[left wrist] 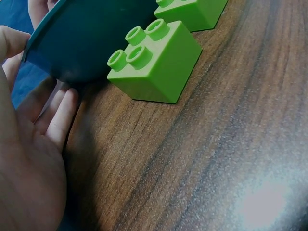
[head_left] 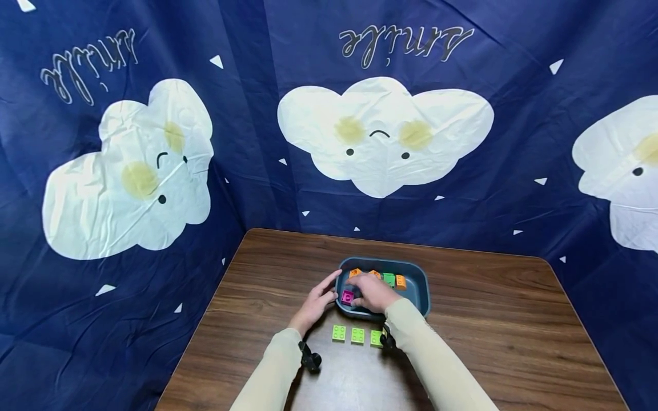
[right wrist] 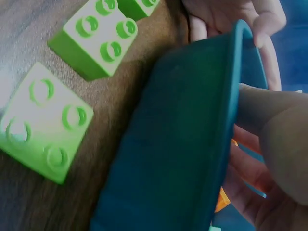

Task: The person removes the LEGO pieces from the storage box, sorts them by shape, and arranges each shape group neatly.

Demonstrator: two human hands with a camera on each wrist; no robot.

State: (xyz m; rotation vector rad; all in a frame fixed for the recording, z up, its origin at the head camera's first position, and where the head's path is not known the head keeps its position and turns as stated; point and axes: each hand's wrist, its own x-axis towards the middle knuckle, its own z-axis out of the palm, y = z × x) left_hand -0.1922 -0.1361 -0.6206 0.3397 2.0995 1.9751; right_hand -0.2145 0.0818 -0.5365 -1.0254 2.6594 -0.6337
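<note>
My left hand (head_left: 315, 303) is at the left end of a dark blue tub (head_left: 422, 285), its thumb and extended index finger touching the rim. In the left wrist view, its other fingers (left wrist: 62, 115) lie loosely along the tub's outer wall. The right hand (head_left: 374, 292) reaches over the near rim into the tub, thumb and fingers spread apart. Just left of its fingertips is a purple brick (head_left: 347, 297). Behind that hand sit orange bricks (head_left: 401, 282) and a green brick (head_left: 388, 279). In the right wrist view, the tub wall partly hides the right fingers (right wrist: 250, 168).
Lime green bricks (head_left: 338, 333) stand studs up in a row in front of the tub, the rightmost partly covered by the right wrist. The wooden table (head_left: 488, 319) meets a dark blue cloud-patterned curtain (head_left: 247, 171) at its back and sides.
</note>
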